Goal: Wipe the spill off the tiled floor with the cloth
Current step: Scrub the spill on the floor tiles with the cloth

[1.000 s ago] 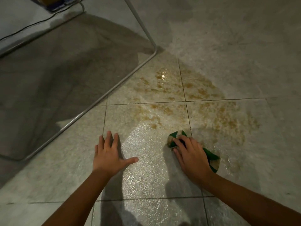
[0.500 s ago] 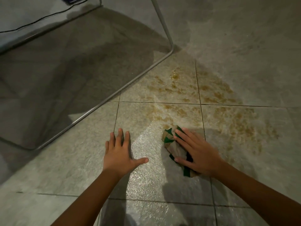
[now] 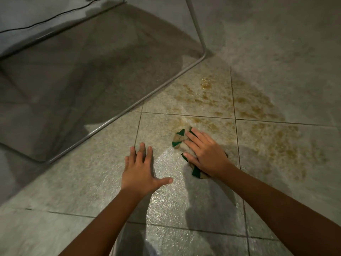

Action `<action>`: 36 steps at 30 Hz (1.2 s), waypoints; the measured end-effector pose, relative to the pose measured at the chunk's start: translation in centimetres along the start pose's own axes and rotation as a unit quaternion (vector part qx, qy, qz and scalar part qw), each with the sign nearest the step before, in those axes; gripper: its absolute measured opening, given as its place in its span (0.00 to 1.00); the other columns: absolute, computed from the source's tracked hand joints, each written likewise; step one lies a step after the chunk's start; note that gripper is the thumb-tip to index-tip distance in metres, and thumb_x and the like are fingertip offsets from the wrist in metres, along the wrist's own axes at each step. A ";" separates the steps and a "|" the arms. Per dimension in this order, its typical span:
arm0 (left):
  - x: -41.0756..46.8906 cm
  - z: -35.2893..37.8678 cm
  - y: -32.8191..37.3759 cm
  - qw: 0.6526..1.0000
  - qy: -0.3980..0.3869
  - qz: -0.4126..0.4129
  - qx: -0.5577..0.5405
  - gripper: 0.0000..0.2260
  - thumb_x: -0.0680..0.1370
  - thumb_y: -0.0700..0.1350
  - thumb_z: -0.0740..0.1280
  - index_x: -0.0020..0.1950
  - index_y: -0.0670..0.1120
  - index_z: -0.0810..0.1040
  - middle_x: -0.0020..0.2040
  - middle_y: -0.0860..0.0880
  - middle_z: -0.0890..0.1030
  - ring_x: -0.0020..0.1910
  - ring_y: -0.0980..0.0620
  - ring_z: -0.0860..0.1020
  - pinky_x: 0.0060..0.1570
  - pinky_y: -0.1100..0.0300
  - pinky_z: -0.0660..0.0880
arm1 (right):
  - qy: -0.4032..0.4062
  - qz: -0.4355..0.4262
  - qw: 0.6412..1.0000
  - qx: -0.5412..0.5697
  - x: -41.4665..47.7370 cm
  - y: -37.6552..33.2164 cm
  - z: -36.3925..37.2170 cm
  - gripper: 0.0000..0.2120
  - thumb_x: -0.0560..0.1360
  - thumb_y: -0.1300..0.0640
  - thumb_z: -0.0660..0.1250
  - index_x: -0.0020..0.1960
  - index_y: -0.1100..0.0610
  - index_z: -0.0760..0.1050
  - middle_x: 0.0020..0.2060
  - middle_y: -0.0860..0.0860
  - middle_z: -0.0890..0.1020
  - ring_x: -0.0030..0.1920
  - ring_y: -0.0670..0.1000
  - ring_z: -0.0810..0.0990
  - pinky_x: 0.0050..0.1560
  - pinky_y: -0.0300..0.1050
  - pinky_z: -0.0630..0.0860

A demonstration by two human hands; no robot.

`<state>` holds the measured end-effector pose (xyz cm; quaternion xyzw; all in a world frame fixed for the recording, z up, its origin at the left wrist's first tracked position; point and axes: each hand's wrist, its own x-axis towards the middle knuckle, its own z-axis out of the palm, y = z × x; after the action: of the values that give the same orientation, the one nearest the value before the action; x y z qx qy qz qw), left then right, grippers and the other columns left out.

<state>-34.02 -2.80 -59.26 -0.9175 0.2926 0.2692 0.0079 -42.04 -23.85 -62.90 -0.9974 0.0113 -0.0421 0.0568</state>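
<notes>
The cloth (image 3: 180,142), a crumpled green-and-tan wad, lies at the near edge of the speckled amber spill (image 3: 258,126) on the glossy, grainy tiled floor (image 3: 73,182). The right hand (image 3: 206,154) presses it down with straight fingers. The left hand (image 3: 140,170) rests spread on wet tile beside a bent metal tube (image 3: 129,107).

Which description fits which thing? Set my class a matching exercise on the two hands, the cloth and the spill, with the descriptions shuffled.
Things:
1. left hand
2. right hand
3. cloth
4. spill

Descriptions:
A. brownish patches beyond the cloth
B. flat on the tiled floor, fingers spread
C. green and tan, bunched up
D. pressing down on the cloth

Pairs: 1-B, 2-D, 3-C, 4-A.
</notes>
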 end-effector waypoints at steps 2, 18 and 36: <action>0.0 0.1 0.0 1.000 0.001 0.000 0.004 0.66 0.44 0.82 0.29 0.76 0.48 0.36 0.77 0.46 0.34 0.74 0.41 0.33 0.73 0.47 0.41 | 0.010 0.060 0.998 0.020 -1.0 -0.7 0.2 0.31 0.81 0.42 0.42 0.60 0.60 0.77 0.61 0.56 0.77 0.64 0.56 0.72 0.65 0.48 0.59; 0.2 0.1 -0.5 1.000 0.009 0.001 0.010 0.62 0.49 0.82 0.37 0.77 0.50 0.39 0.77 0.49 0.36 0.76 0.44 0.36 0.74 0.49 0.44 | -0.010 0.010 1.000 -0.004 0.7 -1.5 0.7 0.27 0.79 0.43 0.48 0.67 0.59 0.70 0.67 0.56 0.72 0.70 0.54 0.66 0.71 0.50 0.52; 3.2 -2.1 -3.6 1.000 0.015 -0.009 0.013 0.67 0.43 0.82 0.30 0.77 0.48 0.37 0.76 0.50 0.33 0.75 0.47 0.34 0.74 0.51 0.41 | 0.123 0.008 0.992 0.032 6.7 -0.9 2.2 0.19 0.78 0.50 0.58 0.61 0.60 0.77 0.62 0.54 0.77 0.65 0.54 0.72 0.68 0.50 0.62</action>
<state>-28.86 -1.89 -59.53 -0.9238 0.2880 0.2517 0.0183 -35.15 -22.95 -64.39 -0.9823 0.0252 -0.1640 0.0875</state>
